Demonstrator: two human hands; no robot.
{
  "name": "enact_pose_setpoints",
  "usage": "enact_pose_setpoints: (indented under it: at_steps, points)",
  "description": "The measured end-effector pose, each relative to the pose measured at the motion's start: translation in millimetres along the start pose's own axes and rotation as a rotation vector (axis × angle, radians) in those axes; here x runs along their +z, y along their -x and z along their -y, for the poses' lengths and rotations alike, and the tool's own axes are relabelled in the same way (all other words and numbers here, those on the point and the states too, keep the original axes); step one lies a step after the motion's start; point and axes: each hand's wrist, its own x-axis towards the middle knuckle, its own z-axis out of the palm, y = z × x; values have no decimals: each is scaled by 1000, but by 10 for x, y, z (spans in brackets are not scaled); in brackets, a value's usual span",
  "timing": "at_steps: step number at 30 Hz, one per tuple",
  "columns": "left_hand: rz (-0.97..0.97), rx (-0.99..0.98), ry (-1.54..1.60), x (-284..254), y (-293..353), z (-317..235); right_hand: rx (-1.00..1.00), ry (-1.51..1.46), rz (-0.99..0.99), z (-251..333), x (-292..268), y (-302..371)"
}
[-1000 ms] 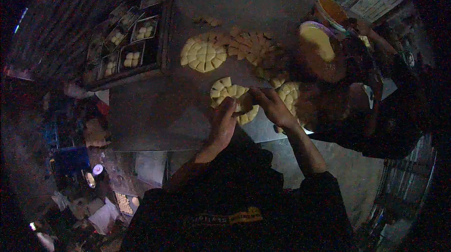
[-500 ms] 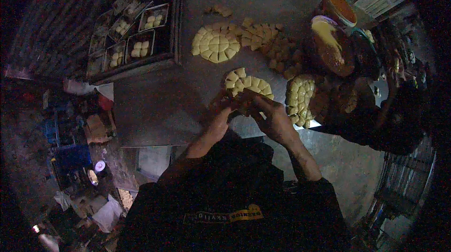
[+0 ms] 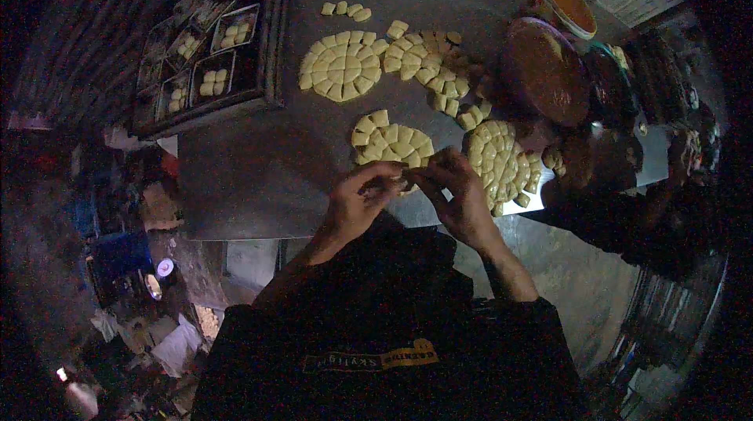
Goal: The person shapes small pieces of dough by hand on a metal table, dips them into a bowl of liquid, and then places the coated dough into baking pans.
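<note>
My left hand [image 3: 362, 197] and my right hand [image 3: 459, 197] meet at the near side of the table, fingertips pinched together. Whatever lies between them is small, dark and mostly covered by the fingers. Just beyond is a partial round of cut pale dough pieces [image 3: 396, 143], its near edge partly covered by my fingers. A fuller round of dough pieces [image 3: 340, 67] lies farther off to the left. To the right of my right hand is a long cluster of dough pieces [image 3: 496, 156], with a curved band of pieces [image 3: 423, 63] beyond it.
A dark tray [image 3: 276, 68] at the far left holds several tins [image 3: 214, 82], some with dough balls inside. At the right stand a large round basin [image 3: 547, 68] and an orange-lined bucket [image 3: 566, 5]. Another person's dark sleeve [image 3: 604, 201] reaches in from the right.
The view has shifted slightly, and light now falls on more of the dough. My left hand has come out of shadow, its fingertips meeting the right's. The other person's shadow has moved off the band of pieces.
</note>
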Motion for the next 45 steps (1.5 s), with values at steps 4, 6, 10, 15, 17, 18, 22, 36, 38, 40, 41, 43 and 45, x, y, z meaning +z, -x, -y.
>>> enact_pose_setpoints:
  at_steps: [4,6,10,15,17,18,22,36,38,40,41,43,45]
  points:
    - [-97,-197,121,193,-57,152,-138,9,-6,-65,-132,-46]
    - [-115,-401,297,336,-58,-76,-76,1,64,-115,-212,-39]
    - [-146,-628,767,488,37,25,-130,-19,133,-431,-247,-73]
    - [74,-442,656,376,21,23,-238,-139,277,-458,-341,-95]
    - [239,-248,215,331,38,-178,-162,-229,318,-446,-295,-68]
    - [210,-268,256,364,93,-99,-121,-283,314,-455,-227,-39]
    - [192,-425,224,342,298,258,-131,-122,335,-332,-61,-18]
    - [-210,-57,-424,-548,914,1093,-288,62,257,-279,1454,-41]
    - [-258,-144,-353,-772,940,1021,-331,-49,186,-22,1566,-188]
    - [-343,-253,-377,-1039,895,1026,-344,-113,127,70,1737,-240]
    - [-407,-269,-343,-1147,850,1051,-343,-125,110,-35,1906,-224]
    - [-556,-255,-203,-1358,791,1092,-412,-48,82,-238,2105,-261]
    - [-592,-199,-147,-1429,771,1078,-538,137,51,-505,2102,-390]
